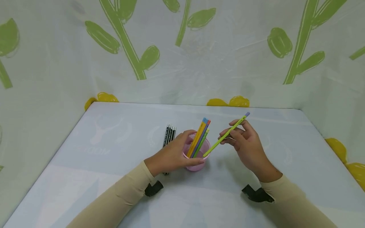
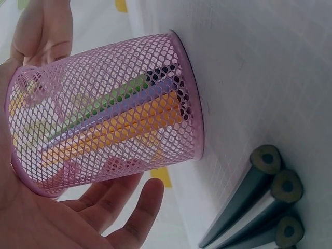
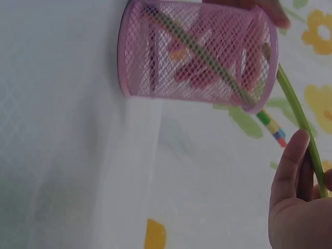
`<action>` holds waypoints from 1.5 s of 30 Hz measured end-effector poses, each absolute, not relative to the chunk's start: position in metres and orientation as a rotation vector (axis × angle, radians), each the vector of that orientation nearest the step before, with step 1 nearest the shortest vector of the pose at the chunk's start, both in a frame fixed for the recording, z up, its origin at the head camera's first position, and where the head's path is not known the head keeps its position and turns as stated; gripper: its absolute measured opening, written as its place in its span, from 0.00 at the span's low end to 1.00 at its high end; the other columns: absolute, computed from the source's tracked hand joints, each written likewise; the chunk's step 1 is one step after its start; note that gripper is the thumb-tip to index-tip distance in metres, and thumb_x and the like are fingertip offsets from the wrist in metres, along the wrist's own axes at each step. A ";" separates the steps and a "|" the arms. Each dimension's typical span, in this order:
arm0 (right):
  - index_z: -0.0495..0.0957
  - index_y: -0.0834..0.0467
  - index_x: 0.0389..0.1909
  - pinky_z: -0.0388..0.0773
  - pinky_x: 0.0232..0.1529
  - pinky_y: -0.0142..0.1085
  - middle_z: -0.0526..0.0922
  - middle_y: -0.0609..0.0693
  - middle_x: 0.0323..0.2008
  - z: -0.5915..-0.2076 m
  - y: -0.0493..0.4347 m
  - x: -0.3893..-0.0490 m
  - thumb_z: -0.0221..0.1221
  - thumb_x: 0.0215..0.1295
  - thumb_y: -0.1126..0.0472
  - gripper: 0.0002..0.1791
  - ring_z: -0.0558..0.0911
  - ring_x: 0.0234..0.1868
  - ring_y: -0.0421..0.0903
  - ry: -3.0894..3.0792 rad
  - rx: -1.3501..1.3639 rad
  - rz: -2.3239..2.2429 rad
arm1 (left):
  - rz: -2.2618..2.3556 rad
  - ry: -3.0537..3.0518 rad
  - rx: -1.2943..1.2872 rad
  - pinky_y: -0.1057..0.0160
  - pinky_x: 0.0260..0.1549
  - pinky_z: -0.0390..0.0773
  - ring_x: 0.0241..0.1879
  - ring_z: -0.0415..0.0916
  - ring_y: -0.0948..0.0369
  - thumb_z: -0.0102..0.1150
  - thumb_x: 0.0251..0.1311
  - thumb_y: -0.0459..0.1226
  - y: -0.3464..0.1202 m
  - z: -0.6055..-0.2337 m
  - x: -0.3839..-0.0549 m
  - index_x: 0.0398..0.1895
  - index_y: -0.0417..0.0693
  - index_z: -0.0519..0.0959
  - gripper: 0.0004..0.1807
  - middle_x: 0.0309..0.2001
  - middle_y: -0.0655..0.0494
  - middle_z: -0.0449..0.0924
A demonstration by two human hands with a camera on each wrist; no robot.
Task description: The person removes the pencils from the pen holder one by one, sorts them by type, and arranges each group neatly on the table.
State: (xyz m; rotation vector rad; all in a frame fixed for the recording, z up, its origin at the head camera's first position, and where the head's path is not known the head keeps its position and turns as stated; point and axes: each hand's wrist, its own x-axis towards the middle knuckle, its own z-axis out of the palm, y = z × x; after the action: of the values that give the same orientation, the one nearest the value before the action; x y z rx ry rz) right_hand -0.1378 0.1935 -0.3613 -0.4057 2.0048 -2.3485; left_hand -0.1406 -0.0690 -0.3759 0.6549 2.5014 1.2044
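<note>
My left hand (image 1: 174,153) holds a pink mesh pencil cup (image 1: 195,167) near its rim, thumb in front and fingers behind. The cup stands on the table, and inside it lean several pencils (image 1: 197,139) in orange, purple and green. To the right, my right hand (image 1: 248,144) pinches a yellow-green pencil (image 1: 227,134) with a purple end. That pencil slants down to the left, its lower tip at the cup's rim (image 3: 275,52) in the right wrist view. Through the mesh in the left wrist view, the dark lower ends of the cup's pencils (image 2: 155,111) show near its base.
Several black pencils (image 1: 170,133) lie side by side on the table just left of the cup, partly hidden by my left hand and forearm. The pale table (image 1: 114,177) reaches back to a wall covering (image 1: 242,72) printed with green leaves.
</note>
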 end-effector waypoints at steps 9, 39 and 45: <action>0.64 0.58 0.54 0.83 0.42 0.31 0.86 0.47 0.36 -0.359 0.201 -0.147 0.48 0.77 0.66 0.09 0.84 0.40 0.42 1.897 -0.301 -2.451 | 1.219 2.474 0.620 0.53 0.57 0.79 0.65 0.69 0.62 0.72 0.49 0.62 -0.071 -0.375 -0.140 0.76 0.64 0.53 0.54 0.66 0.61 0.66; 0.45 0.50 0.79 0.86 0.38 0.41 0.78 0.65 0.45 -0.390 0.212 -0.170 0.57 0.69 0.65 0.43 0.86 0.33 0.50 2.248 -0.026 -1.599 | 1.199 2.485 0.605 0.53 0.58 0.78 0.65 0.69 0.62 0.71 0.49 0.63 -0.067 -0.376 -0.140 0.75 0.65 0.53 0.54 0.67 0.61 0.66; 0.39 0.52 0.81 0.86 0.40 0.40 0.78 0.62 0.49 -0.394 0.213 -0.172 0.59 0.69 0.64 0.48 0.87 0.34 0.48 2.327 -0.042 -1.411 | 1.199 2.495 0.621 0.53 0.58 0.78 0.63 0.70 0.62 0.71 0.49 0.62 -0.067 -0.374 -0.141 0.75 0.65 0.53 0.53 0.66 0.61 0.67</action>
State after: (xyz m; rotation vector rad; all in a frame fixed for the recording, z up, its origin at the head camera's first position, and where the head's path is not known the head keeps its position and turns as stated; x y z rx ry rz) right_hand -0.1720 0.2134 -0.3939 -0.0420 2.3273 -1.4114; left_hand -0.1408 -0.0667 -0.3744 0.6211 2.4952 1.1988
